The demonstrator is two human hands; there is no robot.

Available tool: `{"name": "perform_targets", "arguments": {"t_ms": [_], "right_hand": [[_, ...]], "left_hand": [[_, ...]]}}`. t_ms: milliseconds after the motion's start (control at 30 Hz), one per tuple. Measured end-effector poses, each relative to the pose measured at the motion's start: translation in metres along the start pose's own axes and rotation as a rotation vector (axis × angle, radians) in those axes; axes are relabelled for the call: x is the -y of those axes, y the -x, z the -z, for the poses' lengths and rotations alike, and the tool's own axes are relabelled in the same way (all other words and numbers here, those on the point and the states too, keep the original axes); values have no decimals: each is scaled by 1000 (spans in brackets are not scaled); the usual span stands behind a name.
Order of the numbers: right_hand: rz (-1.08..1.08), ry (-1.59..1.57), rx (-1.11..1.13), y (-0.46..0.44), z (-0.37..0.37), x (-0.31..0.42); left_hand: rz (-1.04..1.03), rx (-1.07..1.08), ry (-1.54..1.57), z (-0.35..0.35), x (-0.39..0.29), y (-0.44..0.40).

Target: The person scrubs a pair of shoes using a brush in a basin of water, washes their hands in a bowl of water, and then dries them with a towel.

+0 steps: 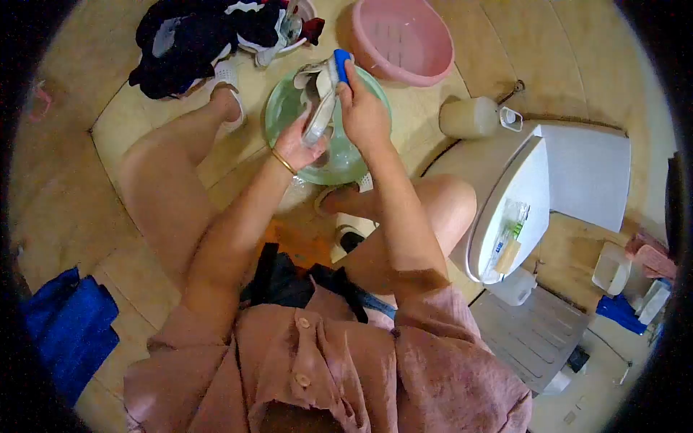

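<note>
Over a green basin (pixel 278 115) I hold a light-coloured shoe (pixel 321 108), tilted, its sole side turned toward my right hand. My left hand (pixel 299 146), with a gold bangle at the wrist, is closed around the lower end of the shoe. My right hand (pixel 364 114) grips a blue-backed scrub brush (pixel 342 65), which lies against the upper part of the sole edge. The brush's bristles are mostly hidden between it and the shoe. Inside the basin the contents below my hands are partly covered by the shoe and hands.
A pink tub (pixel 408 40) stands just behind the basin. Dark clothes (pixel 188 43) are heaped at the back left. To the right are a jug (pixel 469 117) and a white toilet (pixel 505 209) with packets on its lid. Blue cloth (pixel 72 332) lies at the left.
</note>
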State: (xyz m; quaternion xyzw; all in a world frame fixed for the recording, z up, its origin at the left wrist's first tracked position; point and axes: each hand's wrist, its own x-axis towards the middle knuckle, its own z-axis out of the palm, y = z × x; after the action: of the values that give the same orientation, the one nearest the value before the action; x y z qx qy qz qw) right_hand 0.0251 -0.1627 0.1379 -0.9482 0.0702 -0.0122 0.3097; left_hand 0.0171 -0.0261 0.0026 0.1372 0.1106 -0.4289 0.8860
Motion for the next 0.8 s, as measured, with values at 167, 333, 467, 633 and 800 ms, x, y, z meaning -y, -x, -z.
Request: {"name": "perform_targets", "arguments": {"t_ms": [167, 333, 467, 633, 800], "right_hand": [[51, 34, 88, 71, -14, 26], [-21, 53, -1, 17, -11, -1], [22, 39, 97, 64, -21, 19], [-37, 80, 190, 56, -21, 21], [-82, 95, 43, -22, -7, -20]], "left_hand": [[-195, -232, 3, -30, -18, 0], [-20, 119, 175, -1, 8, 2], [-70, -151, 156, 16, -21, -18], [-157, -433, 40, 13, 0, -6], [106, 175, 105, 9, 0, 7]]}}
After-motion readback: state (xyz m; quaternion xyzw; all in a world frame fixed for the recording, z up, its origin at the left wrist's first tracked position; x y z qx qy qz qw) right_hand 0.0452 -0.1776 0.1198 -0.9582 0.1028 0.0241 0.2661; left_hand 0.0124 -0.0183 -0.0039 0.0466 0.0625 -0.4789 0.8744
